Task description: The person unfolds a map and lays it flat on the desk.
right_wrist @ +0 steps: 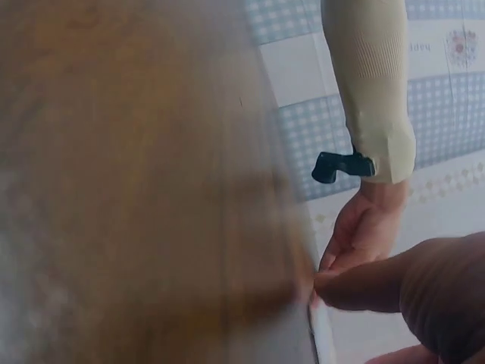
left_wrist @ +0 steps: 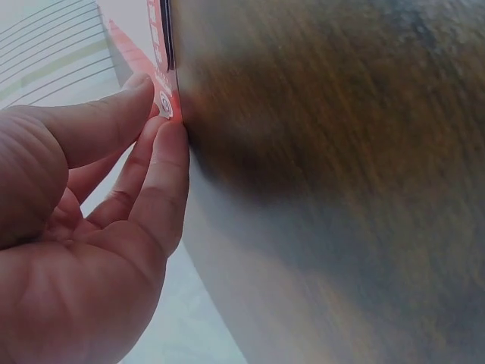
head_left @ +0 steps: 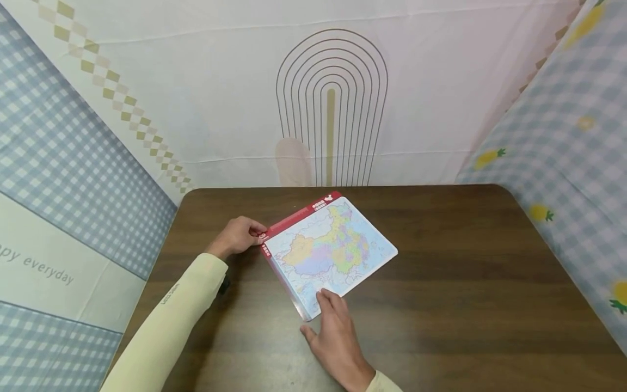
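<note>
A flat map board (head_left: 318, 253) with a red border along its far and left edges lies tilted on the table, its coloured map facing up. My left hand (head_left: 238, 235) pinches its left corner between thumb and fingers. Close up in the left wrist view, the left hand (left_wrist: 114, 182) has its thumb over the red corner and its fingertips at the edge. My right hand (head_left: 338, 340) reaches the near corner, fingers fairly straight with their tips over the map's lower edge. Its thumb stays off to the side, over the wood.
The brown wooden table (head_left: 465, 283) extends well to the right of the board. A white cloth with an arch pattern (head_left: 333, 109) hangs behind it. Checked cloth (head_left: 44, 109) covers the left side, and a pineapple-print cloth (head_left: 578, 163) the right. A dark strap mount (right_wrist: 341, 165) sits at the left wrist.
</note>
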Tool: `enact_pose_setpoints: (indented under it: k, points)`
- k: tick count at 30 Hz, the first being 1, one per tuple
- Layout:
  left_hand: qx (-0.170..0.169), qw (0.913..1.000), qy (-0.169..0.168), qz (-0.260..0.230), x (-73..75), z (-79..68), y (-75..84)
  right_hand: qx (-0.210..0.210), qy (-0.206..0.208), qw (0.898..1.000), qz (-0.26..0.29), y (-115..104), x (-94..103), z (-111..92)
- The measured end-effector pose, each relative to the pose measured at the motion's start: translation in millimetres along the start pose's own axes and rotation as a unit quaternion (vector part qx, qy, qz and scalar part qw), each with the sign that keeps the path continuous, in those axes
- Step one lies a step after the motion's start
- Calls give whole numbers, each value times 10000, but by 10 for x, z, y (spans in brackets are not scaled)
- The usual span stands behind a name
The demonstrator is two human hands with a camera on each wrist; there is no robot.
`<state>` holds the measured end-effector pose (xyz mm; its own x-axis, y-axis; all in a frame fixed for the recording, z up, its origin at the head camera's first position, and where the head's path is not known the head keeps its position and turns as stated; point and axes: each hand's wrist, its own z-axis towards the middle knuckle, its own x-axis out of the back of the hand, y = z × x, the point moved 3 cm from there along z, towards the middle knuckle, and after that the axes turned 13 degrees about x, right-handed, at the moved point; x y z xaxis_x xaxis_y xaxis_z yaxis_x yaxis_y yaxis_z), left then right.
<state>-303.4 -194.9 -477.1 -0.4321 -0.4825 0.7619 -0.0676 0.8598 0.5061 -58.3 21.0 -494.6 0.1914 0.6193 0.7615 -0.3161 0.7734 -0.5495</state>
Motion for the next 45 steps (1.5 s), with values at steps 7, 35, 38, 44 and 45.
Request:
enact_pose_setpoints:
  k: [7,35,38,44,45]
  points:
    - [155,9999,-19,43,5,3,-4,-6,248,9992,-308,88,-5,41]
    - [-106,9986,201,474,-100,86,43,208,1,9986,-491,188,81,87]
    - [-105,9987,261,436,-107,84,63,238,70,9984,-514,184,94,93]
    - [-33,9992,296,274,-116,97,106,146,93,9985,-526,195,106,110]
    - [-23,9993,292,244,-120,100,108,139,81,9984,-540,197,105,113]
